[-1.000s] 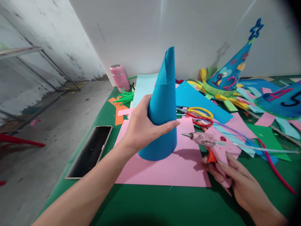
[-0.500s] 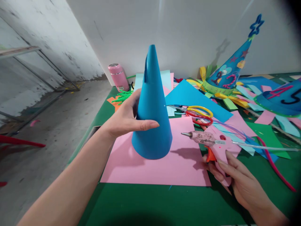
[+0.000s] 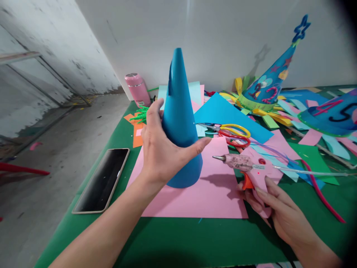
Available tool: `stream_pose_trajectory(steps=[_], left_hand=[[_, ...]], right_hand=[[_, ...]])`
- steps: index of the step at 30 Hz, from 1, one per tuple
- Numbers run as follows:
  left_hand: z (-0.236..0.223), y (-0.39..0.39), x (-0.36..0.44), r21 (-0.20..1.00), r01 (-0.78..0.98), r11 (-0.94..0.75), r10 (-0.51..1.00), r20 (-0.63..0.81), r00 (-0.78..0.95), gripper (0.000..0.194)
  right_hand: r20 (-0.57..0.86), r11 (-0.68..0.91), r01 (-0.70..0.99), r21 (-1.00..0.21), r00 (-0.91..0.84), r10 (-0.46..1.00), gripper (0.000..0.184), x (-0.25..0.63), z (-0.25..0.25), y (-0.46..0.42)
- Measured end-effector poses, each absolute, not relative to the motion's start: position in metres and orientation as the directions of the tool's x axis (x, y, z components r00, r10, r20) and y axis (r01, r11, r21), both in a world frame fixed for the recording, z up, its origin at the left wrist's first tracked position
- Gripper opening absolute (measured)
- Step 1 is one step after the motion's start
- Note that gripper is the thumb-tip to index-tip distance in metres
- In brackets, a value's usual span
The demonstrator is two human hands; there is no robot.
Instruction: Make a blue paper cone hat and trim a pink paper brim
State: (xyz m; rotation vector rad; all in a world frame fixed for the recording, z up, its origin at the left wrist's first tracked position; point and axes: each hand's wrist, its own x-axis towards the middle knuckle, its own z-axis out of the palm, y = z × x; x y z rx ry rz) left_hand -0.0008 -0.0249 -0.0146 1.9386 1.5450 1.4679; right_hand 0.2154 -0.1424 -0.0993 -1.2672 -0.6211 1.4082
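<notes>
against a pale wall, a green tabletop bears pink paper and, upright on it, a blue paper cone. the nearer left hand is spread wide before it, cone at one o'clock, contact unclear; the right hand, wrapped round a pink glue gun, has the cone at ten o'clock, nozzle toward nine.

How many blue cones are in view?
3: a plain cone by the left hand, a star-topped cone at the back right, and a numbered cone cut off by the right edge.
</notes>
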Motion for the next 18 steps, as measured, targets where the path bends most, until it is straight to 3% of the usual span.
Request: stream_pose_trajectory(steps=[6,13,18], left_hand=[[-0.016,-0.019,-0.003,0.693,0.554,-0.461,0.822,0.569,-0.030,0.048],[-0.016,-0.014,-0.022,0.736,0.401,-0.546,0.830,0.540,0.139,0.043],[-0.018,-0.013,-0.028,0.784,0.324,-0.530,0.846,0.465,0.259,0.051]], right_hand=[[-0.334,-0.265,-0.352,-0.898,0.153,0.930,0.014,0.216,-0.100,-0.142],[-0.348,-0.279,-0.349,-0.895,0.155,0.925,0.015,0.215,-0.098,-0.142],[-0.353,-0.281,-0.354,-0.892,0.159,0.922,0.017,0.215,-0.098,-0.141]])
